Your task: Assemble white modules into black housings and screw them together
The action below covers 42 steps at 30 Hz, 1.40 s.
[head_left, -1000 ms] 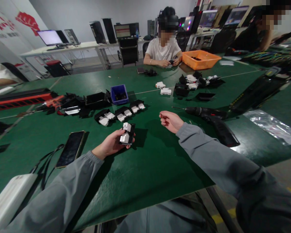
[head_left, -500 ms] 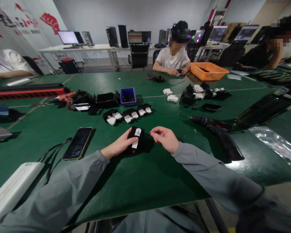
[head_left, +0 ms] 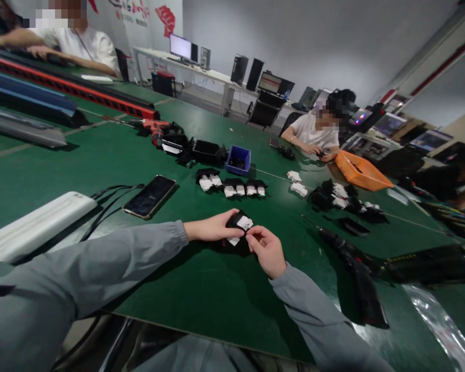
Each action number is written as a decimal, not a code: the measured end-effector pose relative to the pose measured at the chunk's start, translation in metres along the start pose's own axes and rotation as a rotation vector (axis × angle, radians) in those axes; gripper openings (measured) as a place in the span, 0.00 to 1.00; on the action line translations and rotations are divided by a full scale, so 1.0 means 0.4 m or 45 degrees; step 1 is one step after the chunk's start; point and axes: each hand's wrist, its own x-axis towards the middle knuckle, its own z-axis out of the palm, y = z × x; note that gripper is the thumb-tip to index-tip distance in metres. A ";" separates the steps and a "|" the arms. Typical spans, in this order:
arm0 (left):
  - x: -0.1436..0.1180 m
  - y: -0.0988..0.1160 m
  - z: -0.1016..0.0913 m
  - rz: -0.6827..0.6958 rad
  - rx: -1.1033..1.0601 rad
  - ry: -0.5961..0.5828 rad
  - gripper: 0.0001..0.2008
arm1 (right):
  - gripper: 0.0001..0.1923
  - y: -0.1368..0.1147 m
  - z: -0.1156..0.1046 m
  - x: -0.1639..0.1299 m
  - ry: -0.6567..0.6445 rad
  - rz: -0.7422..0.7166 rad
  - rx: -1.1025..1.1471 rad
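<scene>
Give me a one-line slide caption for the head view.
Left hand holds a black part over the green table; right hand pinches its white piece.

Two bare hands, left grip [head_left: 213,229], right grip [head_left: 266,249], long grey sleeves with gathered cuffs

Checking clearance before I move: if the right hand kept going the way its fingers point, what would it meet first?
The right hand points up-left at the black-and-white part held by the left hand; its fingertips already appear to touch it.
</scene>
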 end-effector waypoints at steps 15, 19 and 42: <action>-0.053 0.001 0.050 0.255 -0.050 0.156 0.31 | 0.24 0.011 -0.045 -0.024 -0.044 -0.426 -0.586; -0.070 0.004 0.086 -0.123 -0.660 0.046 0.22 | 0.25 0.027 -0.080 0.019 0.175 -0.416 -0.626; -0.032 0.001 0.008 -0.074 -0.566 0.111 0.30 | 0.09 0.013 0.000 0.203 0.113 -0.512 -0.665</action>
